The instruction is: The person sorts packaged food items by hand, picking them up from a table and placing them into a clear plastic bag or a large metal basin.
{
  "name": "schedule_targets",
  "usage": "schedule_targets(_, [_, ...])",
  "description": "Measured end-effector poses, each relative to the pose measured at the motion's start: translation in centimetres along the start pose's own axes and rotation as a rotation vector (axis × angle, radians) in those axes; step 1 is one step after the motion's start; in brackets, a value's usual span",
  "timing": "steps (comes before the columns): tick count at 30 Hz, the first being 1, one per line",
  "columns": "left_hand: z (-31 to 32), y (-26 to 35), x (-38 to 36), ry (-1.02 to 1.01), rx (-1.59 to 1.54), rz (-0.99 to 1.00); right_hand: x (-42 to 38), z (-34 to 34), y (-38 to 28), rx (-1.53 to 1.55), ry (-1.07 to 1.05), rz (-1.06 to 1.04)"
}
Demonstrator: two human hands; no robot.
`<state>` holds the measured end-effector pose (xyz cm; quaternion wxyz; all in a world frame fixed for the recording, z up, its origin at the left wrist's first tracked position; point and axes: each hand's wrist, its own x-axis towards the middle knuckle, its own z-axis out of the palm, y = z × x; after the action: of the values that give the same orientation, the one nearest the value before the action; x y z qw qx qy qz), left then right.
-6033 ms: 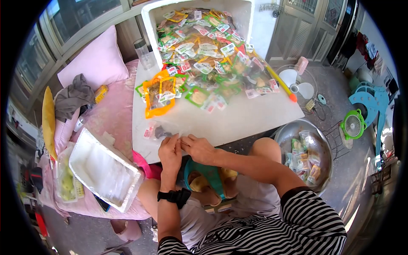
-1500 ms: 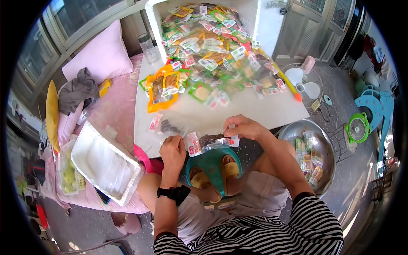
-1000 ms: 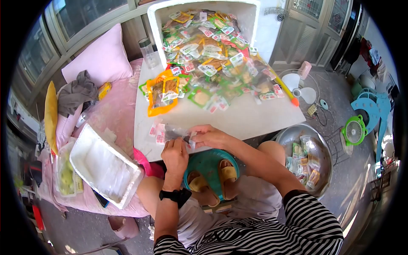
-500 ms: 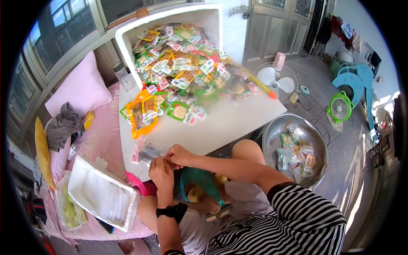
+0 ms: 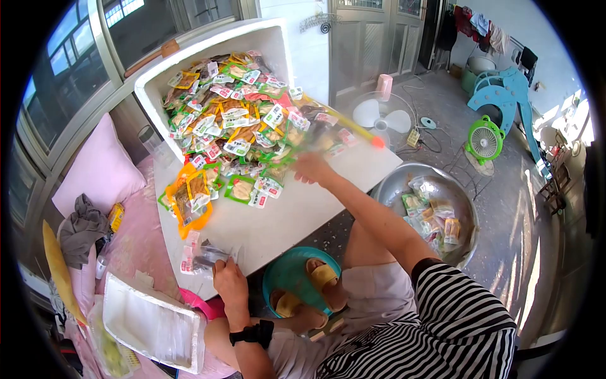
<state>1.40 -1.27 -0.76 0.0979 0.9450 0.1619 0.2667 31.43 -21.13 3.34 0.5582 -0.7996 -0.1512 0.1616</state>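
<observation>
My left hand [image 5: 231, 282] is closed on the edge of a clear plastic bag [image 5: 211, 254], near the front left corner of the white table [image 5: 271, 221]. Dark contents and a red and white label show in the bag. Over the table's right part, my right hand [image 5: 312, 169] reaches beside the heap of small food packets [image 5: 237, 120], its fingers partly blurred. Whether anything is between them cannot be made out. The heap spills from a white foam box [image 5: 151, 82] lying on its side. An orange packet [image 5: 189, 199] lies at the heap's left.
A metal basin [image 5: 464, 189] with several packets stands on the floor at the right. My feet rest in a teal basin [image 5: 271, 268] below the table. An empty foam box [image 5: 151, 331] is at the lower left. A yellow stick [image 5: 344, 119] lies on the table.
My right hand has left the plastic bag and moved up and right to the heap. My left hand still holds the bag. The view has shifted right, showing more of the teal basin.
</observation>
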Motion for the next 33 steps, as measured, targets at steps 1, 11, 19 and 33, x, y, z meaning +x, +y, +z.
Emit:
schedule_targets(1, [0.4,-0.3,0.0,-0.004,-0.002,0.005,1.4,-2.1,0.2,-0.028,0.108,0.04])
schedule_targets(11, [0.3,-0.2,0.3,0.021,-0.116,-0.011,11.4,-10.4,6.7,-0.447,0.679,0.236])
schedule_targets(19, [0.1,-0.3,1.0,-0.057,-0.146,-0.008,13.4,-9.1,5.9,-0.132,0.617,0.051])
schedule_targets(33, [-0.2,-1.1,0.1,0.129,-0.222,-0.094,-3.0,-1.1,-3.5,0.431,-0.369,-0.174])
